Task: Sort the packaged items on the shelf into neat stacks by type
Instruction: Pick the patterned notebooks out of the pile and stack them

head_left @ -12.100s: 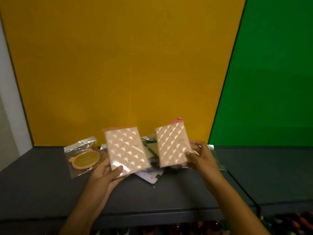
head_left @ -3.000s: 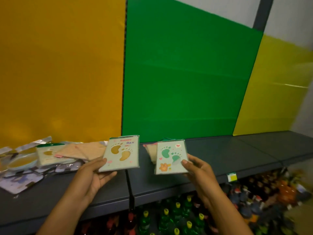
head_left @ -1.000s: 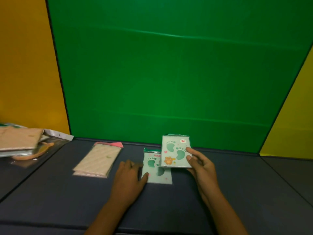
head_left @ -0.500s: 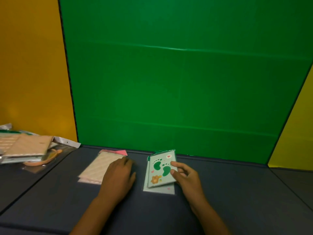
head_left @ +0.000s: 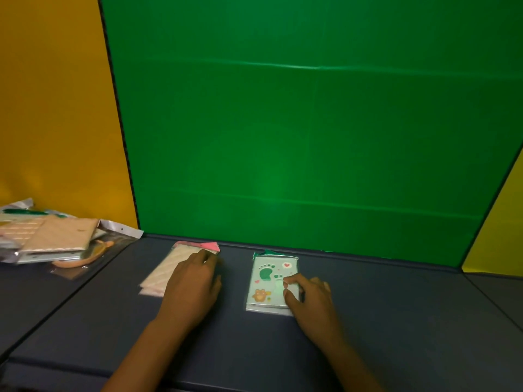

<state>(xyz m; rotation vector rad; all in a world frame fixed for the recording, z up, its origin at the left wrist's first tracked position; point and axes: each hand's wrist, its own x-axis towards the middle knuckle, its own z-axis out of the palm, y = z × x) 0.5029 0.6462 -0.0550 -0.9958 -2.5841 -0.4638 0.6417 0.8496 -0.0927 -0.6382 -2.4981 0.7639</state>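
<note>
Two bare forearms are coming up from the bottom edge, cut off below the elbow. The dark grey shelf [head_left: 396,321] is looking matte and slightly padded, with seams running across it.

The left hand [head_left: 192,290] is lying palm down, fingers straight and together, resting flat on the near right part of the pink quilted packets [head_left: 172,267]. Those are flat rectangles with a pale diagonal rib pattern and a brighter pink flap showing at the far end; how many are in the stack is hard to tell.

Just to the right, apart from them, the footprint packets [head_left: 268,281] are sitting squared up: glossy pale mint cards in clear wrap, printed with green footprints, a small heart and an orange paw. The right hand [head_left: 308,295] is sitting at their near right corner, fingers curled with the tips touching the top card; the corner is hidden under them.

Further left, a loose pile of mixed packets [head_left: 51,239] is sprawling in crinkly clear plastic, with beige cards and a peach ring shape poking out, cut off by the frame edge.

Behind everything, flat panels are standing upright: the orange panel [head_left: 51,108], the green panel [head_left: 297,137] and a sliver of the yellow panel [head_left: 503,227].
</note>
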